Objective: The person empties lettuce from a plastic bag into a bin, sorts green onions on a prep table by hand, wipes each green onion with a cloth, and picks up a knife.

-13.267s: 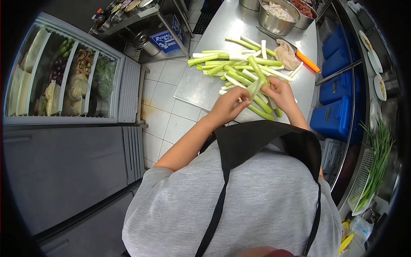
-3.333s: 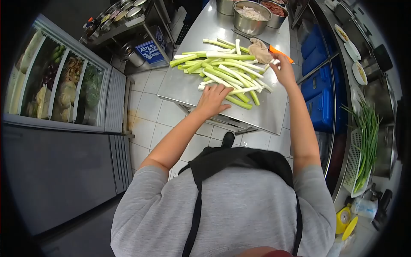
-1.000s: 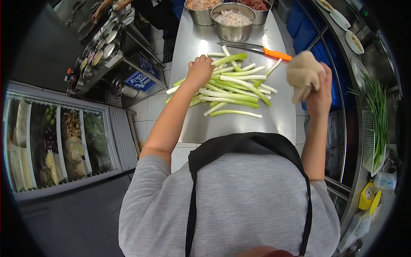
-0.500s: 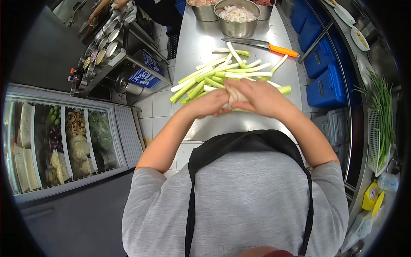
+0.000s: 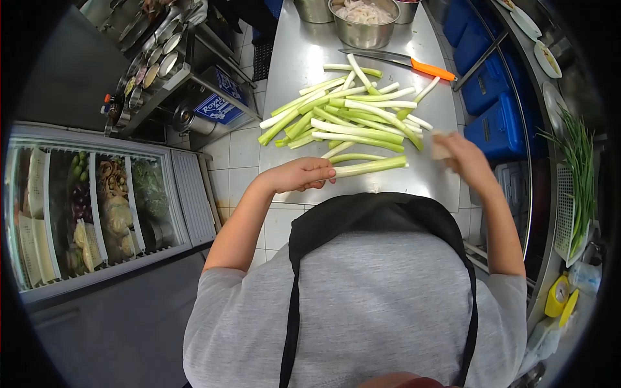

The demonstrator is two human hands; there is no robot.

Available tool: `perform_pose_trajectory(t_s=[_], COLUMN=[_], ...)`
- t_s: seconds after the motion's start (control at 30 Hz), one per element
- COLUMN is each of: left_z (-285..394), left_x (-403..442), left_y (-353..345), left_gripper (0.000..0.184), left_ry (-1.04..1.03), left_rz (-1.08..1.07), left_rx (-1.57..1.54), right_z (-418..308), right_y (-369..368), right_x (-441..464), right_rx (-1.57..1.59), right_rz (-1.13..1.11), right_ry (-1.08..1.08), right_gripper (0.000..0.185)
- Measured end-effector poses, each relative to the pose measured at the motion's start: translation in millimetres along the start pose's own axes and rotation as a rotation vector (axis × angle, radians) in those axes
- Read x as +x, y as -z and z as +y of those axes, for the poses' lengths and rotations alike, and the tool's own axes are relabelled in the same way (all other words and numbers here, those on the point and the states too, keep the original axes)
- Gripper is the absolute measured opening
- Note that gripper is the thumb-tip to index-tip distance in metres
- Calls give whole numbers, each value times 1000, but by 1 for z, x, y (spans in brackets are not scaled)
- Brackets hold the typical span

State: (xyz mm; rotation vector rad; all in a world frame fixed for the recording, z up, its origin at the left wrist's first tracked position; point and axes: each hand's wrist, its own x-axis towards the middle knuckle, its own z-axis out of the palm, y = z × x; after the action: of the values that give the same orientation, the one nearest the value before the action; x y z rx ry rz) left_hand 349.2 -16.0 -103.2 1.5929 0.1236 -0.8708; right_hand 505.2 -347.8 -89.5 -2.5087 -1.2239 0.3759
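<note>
My left hand (image 5: 299, 175) grips the white end of a leek stalk (image 5: 374, 167) near the table's front edge, and the stalk points right. My right hand (image 5: 470, 161) is off to the right, smeared by motion. Its fingers close on a pale, crumpled cloth (image 5: 442, 149), which may be a paper towel; the blur hides which. A pile of trimmed leeks (image 5: 352, 119), white to green, lies just beyond both hands on the steel table (image 5: 297, 64). Behind the pile rests a knife with an orange handle (image 5: 433, 70), its blade pointing left.
A steel pot of pale meat (image 5: 365, 22) stands at the table's far end, with other pots beside it. Blue bins (image 5: 488, 126) line the right side. Long green onions (image 5: 579, 174) sit in a white basket on the right shelf. A glass-topped fridge (image 5: 97, 213) is at left.
My hands, together over the pile with the pale cloth between them before, have parted. The right moved right with the cloth; the left now holds a leek stalk nearer me.
</note>
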Motion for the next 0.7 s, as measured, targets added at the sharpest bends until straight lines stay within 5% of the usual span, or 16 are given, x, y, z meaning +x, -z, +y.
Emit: perform_pose_trajectory(t_s=[0.07,0.1,0.17,0.23,0.27,0.4,0.53,0.7], left_z=[-21,-31,-35,-15,0,32,40,49], left_x=[9,22,37,43,44,81,134,162], left_y=[2,0,-9,-23,-26,-20,-12,-15], left_gripper=[37,38,40,38,30,22,25,22], left_ry=[27,-73,-174,-273,-277,-607,-721,-796], left_rz=[92,226,352,838,925,975,917,617], left_rx=[120,348,581,1166,1132,1120,1374,1528], right_z=[17,19,23,26,29,18,-2,6], right_y=[2,0,-8,-20,-33,-73,-85,-91], right_x=[-13,-13,-13,-14,-12,-2,7,6], right_rx=[333,335,536,600,641,753,837,877], right_rz=[267,258,652,646,619,534,495,506], right_ry=[-177,-173,-110,-151,-146,-168,-188,-205], right_gripper=[53,53,52,50,49,47,47,48])
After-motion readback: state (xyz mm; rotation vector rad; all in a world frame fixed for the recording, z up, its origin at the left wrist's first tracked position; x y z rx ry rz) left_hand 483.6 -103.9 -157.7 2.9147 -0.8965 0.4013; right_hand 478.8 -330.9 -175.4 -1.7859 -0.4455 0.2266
